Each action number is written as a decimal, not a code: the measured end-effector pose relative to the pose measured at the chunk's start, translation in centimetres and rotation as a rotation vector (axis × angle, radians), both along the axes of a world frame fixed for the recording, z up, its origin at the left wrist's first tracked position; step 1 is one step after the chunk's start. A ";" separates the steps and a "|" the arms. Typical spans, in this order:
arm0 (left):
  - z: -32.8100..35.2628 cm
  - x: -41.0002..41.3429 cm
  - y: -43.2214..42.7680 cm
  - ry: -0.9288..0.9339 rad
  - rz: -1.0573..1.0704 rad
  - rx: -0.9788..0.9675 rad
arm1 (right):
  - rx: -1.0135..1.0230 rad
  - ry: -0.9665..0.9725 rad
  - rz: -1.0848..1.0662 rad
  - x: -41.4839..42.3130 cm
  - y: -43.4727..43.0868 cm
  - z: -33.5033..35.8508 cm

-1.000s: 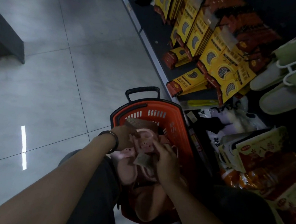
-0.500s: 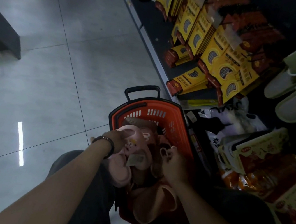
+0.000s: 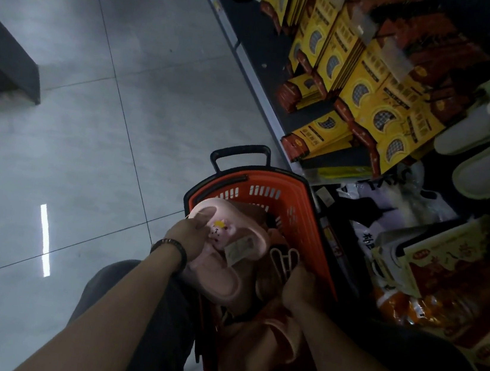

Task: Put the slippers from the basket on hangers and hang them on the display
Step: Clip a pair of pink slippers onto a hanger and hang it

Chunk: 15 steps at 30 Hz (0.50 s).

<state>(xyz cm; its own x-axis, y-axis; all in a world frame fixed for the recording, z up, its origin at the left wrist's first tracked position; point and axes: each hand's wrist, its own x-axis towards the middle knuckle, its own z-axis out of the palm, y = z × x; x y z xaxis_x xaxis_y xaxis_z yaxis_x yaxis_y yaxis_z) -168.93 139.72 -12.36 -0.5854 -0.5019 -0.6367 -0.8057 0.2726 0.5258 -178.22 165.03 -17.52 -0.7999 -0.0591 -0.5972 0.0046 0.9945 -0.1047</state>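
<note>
Pink slippers (image 3: 230, 236), one pair, were held over the orange basket (image 3: 296, 210) by the left hand's (image 3: 190, 234) curled fingers while the right hand (image 3: 298, 289) gripped a white hanger (image 3: 284, 259) inside it; step judged: hangering, next needing the prongs fed into both slippers.

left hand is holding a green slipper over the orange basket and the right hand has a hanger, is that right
Not quite. In the head view, the slipper in the left hand is pink, not green. The rest holds: it is over the orange basket, and the right hand grips a hanger.
</note>
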 end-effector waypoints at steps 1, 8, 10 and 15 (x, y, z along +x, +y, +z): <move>0.0 -0.1 0.0 -0.001 0.021 0.014 | -0.024 -0.002 -0.030 -0.1 -0.3 0.0; 0.5 -0.2 0.0 0.016 0.214 0.111 | -0.070 -0.077 -0.056 -0.5 -0.3 -1.1; 0.7 0.0 -0.1 0.024 0.199 0.080 | -0.099 -0.086 -0.082 -0.4 -0.3 -1.2; 0.7 0.1 -0.6 -0.022 0.171 0.055 | -0.192 -0.091 -0.184 -0.9 -0.7 -1.6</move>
